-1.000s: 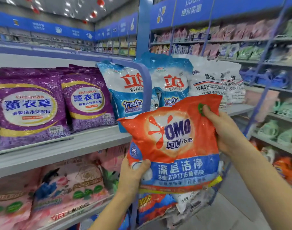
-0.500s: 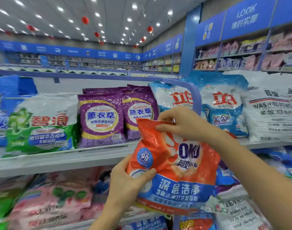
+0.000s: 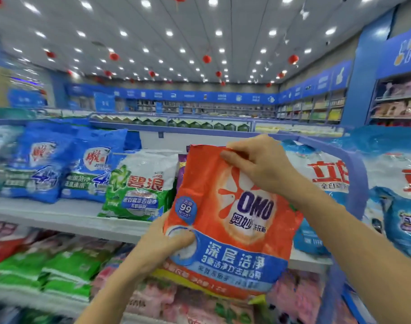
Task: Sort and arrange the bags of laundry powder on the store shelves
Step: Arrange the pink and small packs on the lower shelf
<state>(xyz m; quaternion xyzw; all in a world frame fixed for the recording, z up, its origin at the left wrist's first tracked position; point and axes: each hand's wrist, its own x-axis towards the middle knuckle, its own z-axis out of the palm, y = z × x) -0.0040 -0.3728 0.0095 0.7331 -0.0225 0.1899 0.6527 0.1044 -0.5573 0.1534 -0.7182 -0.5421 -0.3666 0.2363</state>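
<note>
The orange-and-blue plastic OMO laundry powder bag point(image 3: 225, 220) is held upright in front of the upper white store shelf point(image 3: 66, 216), just right of the green-and-white powder bag point(image 3: 139, 185) that stands near the shelf's front edge. Half a second ago the bag sat lower and tilted, in front of the purple bags; now it stands higher and squarer, and it covers those purple bags point(image 3: 181, 167) almost wholly, so that only a thin strip shows at its left edge. The view has swung left and up since then: two blue-and-white powder bags point(image 3: 64, 167) at the shelf's left end have come into sight, and more ceiling shows.

The right hand point(image 3: 258, 164) is still pinching the bag's top edge, thumb in front and fingers curled over the seam. The left hand point(image 3: 167, 244) keeps its grip on the lower left corner, thumb pressed on the front face, the other fingers hidden behind the bag.

The white-and-blue bags with red characters point(image 3: 328, 181) at the shelf's right end are partly covered by the right forearm and by a curved blue shelf-end rail point(image 3: 356, 174). The lower shelf's green bags point(image 3: 59, 267) and pink bags point(image 3: 195, 302) are smeared by motion blur, and their print cannot be read. The far left edge of the upper shelf is blurred too.
</note>
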